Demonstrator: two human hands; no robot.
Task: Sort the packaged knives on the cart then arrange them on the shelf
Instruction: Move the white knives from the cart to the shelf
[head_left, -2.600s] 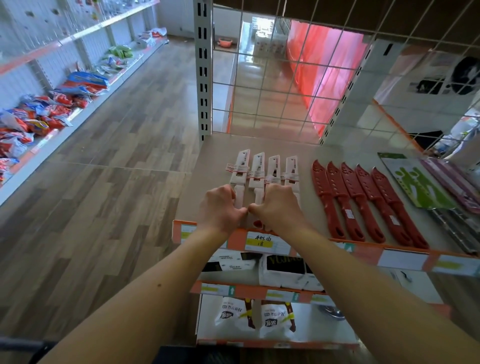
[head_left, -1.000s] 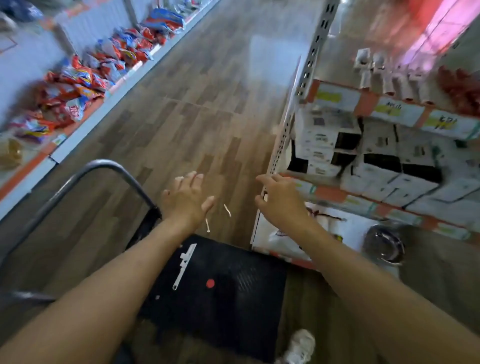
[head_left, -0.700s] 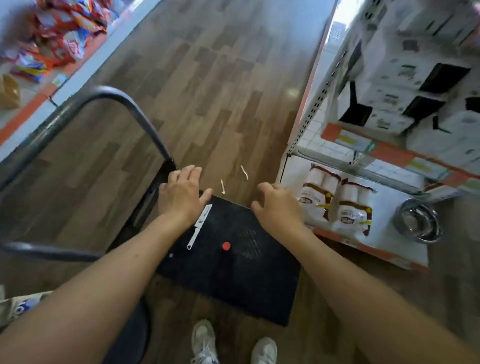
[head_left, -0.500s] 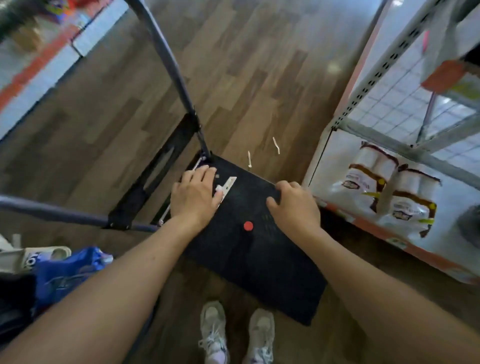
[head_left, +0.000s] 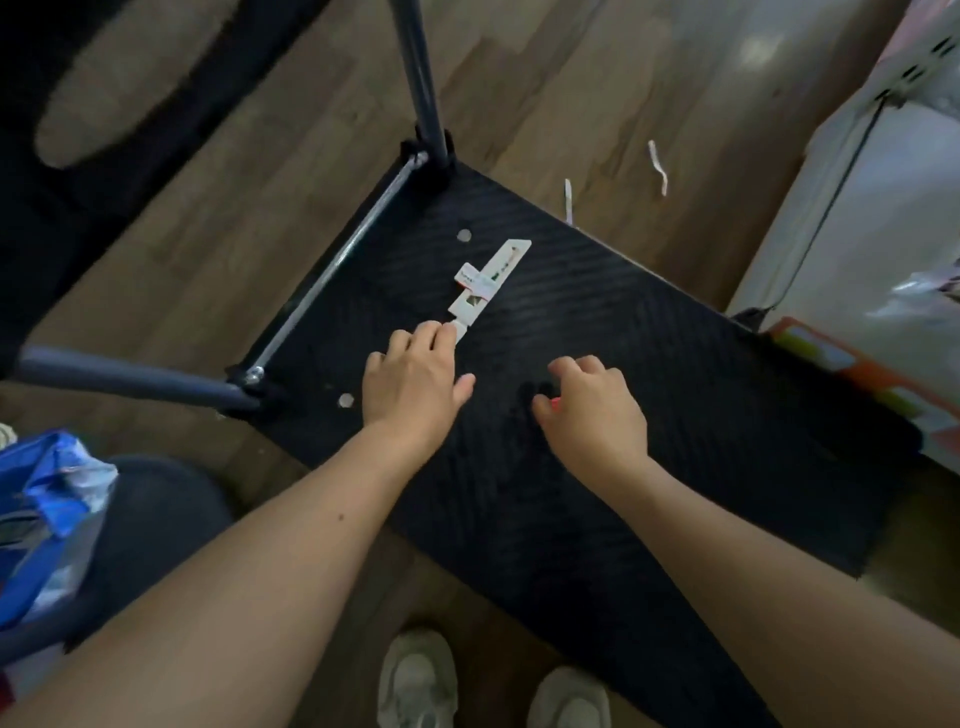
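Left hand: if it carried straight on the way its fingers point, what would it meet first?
The left hand points up and right along the cart deck. Its fingertips already look to be at the near end of the white packaged knife, so that comes first; actual contact is unclear.

A black cart (head_left: 649, 415) stands on wood floor (head_left: 260, 234). One packaged knife (head_left: 485, 286) lies on its deck. Two white scraps (head_left: 657, 166) lie on the floor.

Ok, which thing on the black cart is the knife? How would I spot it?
Find the black cart deck by the wooden floor. Near its handle bar lies one long white packaged knife, slanted, the left hand at its lower end. The cart's other bits are small round dots.
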